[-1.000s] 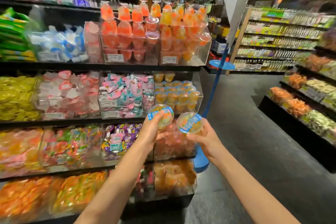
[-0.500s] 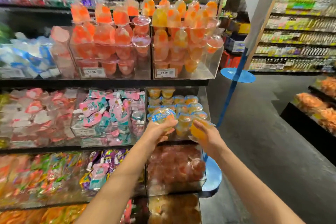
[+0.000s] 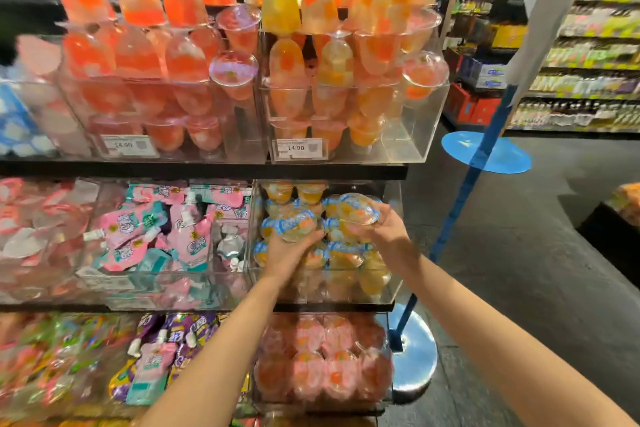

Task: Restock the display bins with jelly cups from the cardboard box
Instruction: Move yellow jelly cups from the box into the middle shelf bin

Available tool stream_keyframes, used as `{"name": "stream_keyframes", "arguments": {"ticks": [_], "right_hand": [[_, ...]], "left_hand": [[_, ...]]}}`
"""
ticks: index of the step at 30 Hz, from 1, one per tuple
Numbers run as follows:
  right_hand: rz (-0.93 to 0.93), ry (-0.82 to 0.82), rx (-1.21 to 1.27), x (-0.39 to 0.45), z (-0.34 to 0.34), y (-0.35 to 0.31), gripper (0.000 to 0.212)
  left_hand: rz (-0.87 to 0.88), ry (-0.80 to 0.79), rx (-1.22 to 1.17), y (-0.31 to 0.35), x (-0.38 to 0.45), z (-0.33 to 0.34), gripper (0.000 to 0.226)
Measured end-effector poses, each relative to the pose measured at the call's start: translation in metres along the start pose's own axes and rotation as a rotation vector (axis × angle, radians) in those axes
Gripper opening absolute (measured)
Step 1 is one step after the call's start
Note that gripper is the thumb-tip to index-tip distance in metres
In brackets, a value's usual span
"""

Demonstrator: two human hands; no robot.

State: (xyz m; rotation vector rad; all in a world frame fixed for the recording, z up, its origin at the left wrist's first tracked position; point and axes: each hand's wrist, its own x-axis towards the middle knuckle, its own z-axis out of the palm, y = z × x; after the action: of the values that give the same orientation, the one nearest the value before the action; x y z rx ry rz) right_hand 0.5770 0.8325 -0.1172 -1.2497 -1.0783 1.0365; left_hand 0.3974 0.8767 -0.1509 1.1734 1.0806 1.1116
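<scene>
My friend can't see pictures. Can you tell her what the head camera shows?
Two hands each hold a jelly cup, left hand and right hand, placing them into a clear bin of orange jelly cups on a shop shelf.

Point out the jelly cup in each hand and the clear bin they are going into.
Left-hand jelly cup [image 3: 294, 226], head view: on its blue-printed lid.
Right-hand jelly cup [image 3: 358, 208], head view: on its clear dome.
Clear bin [image 3: 389, 293], head view: front right corner.

The price tag [image 3: 300, 148] on the top shelf's right clear bin [image 3: 408, 135] reads 14.90; the left tag [image 3: 129, 146] seemingly 14.90, blurred
</scene>
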Motion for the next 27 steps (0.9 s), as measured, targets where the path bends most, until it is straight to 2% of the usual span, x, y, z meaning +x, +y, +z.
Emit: {"name": "stream_keyframes", "arguments": {"ticks": [5, 8, 11, 16, 18, 20, 23, 27], "right_hand": [[0.042, 0.080, 0.051, 0.036, 0.008, 0.017, 0.037], [0.082, 0.173, 0.107, 0.048, 0.011, 0.026, 0.040], [0.108, 0.195, 0.136, 0.059, 0.011, 0.035, 0.043], [0.081, 0.275, 0.070, 0.083, 0.017, 0.045, 0.051], [0.060, 0.294, 0.075, 0.096, 0.021, 0.050, 0.039], [0.091, 0.336, 0.136, 0.109, 0.026, 0.052, 0.028], [0.145, 0.413, 0.102, 0.123, 0.034, 0.052, 0.045], [0.201, 0.431, -0.014, 0.122, 0.039, 0.048, 0.056]], "left_hand": [[-0.025, -0.065, 0.105, -0.014, 0.013, 0.004, 0.037], [-0.019, -0.086, 0.085, -0.013, 0.018, 0.004, 0.030], [-0.061, -0.103, 0.076, -0.013, 0.017, 0.001, 0.031], [-0.120, -0.145, 0.072, -0.018, 0.021, -0.006, 0.064], [-0.152, -0.181, 0.081, -0.016, 0.024, -0.007, 0.058], [-0.142, -0.205, 0.096, -0.012, 0.022, -0.004, 0.043], [-0.129, -0.206, 0.080, -0.013, 0.021, -0.006, 0.021], [-0.143, -0.200, 0.101, -0.018, 0.022, -0.012, 0.032]]}}
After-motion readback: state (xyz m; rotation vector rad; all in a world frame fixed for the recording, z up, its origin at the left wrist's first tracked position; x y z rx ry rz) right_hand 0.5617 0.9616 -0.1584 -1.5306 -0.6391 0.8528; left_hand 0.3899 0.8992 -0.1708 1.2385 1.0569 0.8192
